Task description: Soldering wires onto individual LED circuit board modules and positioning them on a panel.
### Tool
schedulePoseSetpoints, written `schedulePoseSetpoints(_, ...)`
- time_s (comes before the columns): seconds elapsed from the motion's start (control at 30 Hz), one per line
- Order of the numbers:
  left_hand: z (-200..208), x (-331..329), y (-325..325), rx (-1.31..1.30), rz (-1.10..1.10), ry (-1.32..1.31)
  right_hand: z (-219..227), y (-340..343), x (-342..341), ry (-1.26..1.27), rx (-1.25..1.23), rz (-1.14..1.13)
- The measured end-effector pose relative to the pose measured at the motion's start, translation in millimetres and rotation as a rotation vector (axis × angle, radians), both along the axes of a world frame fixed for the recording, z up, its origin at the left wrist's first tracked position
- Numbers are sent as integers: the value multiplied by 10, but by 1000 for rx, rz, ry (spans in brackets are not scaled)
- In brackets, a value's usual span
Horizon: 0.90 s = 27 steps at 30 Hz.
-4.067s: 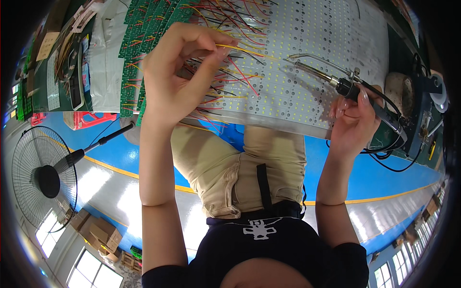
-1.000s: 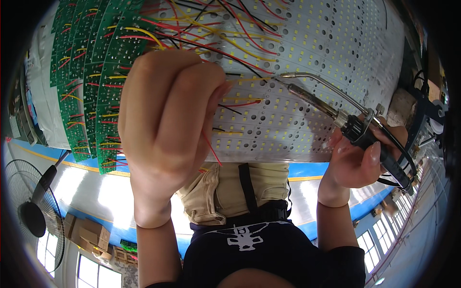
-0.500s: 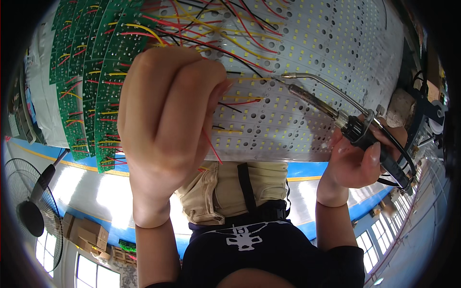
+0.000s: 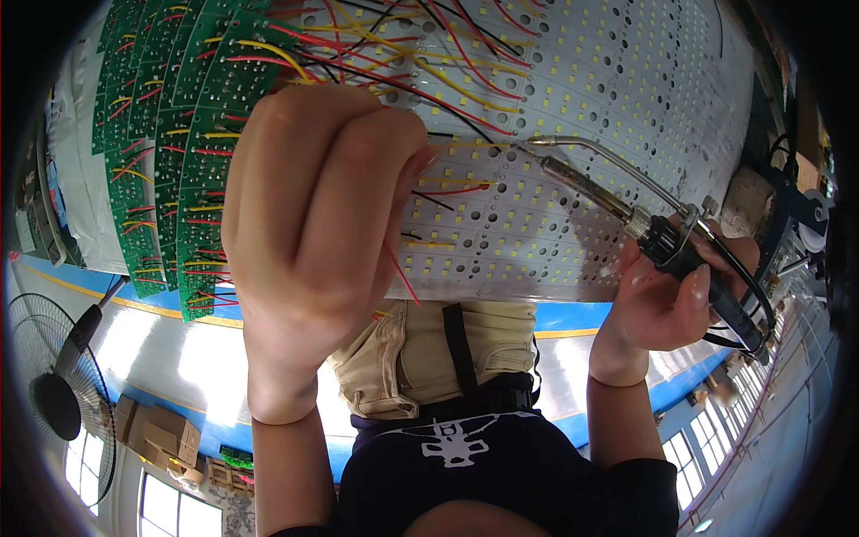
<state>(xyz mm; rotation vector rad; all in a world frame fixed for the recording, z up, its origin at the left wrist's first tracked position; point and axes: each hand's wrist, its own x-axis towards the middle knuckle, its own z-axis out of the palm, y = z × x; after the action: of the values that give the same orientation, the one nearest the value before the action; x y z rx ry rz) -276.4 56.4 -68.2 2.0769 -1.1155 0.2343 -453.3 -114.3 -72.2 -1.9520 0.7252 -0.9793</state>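
Observation:
My left hand (image 4: pixel 327 197) is closed in a pinch on a thin yellow wire (image 4: pixel 470 145), above white LED boards (image 4: pixel 573 215) dotted with small yellow chips and round holes. A red wire (image 4: pixel 401 273) sticks out below its fingers; the fingertips are mostly hidden behind the knuckles. My right hand (image 4: pixel 667 291) grips a soldering iron (image 4: pixel 662 246) by its black handle. A bent metal feed tube (image 4: pixel 608 152) is clamped along the iron. Both the iron's tip and the tube's end are close to the far end of the yellow wire; I cannot tell whether they touch it.
Green circuit boards (image 4: pixel 201 170) with short red and yellow wires overlap at the left. Loose red, yellow and black wires (image 4: pixel 447 85) cross the white boards' far side. A dark stand (image 4: pixel 787 210) is at the right edge. Beyond the bench is a fan (image 4: pixel 58 403) at lower left.
My left hand and the wires around it have shifted slightly to the right. The soldering iron in my right hand has hardly moved.

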Motion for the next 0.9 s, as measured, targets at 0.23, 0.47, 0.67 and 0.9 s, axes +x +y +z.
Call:
schedulePoseSetpoints(0.23, 3, -1, -4, -5, 0, 19, 104, -20, 117, -27, 155, 189)
schedulePoseSetpoints(0.47, -10, -11, 3, -14, 4, 28, 133, 61, 194, -15, 182, 192)
schedulePoseSetpoints(0.67, -1, 4, 0, -18, -23, 8, 118, 36, 125, -44, 196, 150)
schedulePoseSetpoints(0.9, -11, -11, -10, -7, -2, 18, 34, -33, 76, -2, 42, 97)
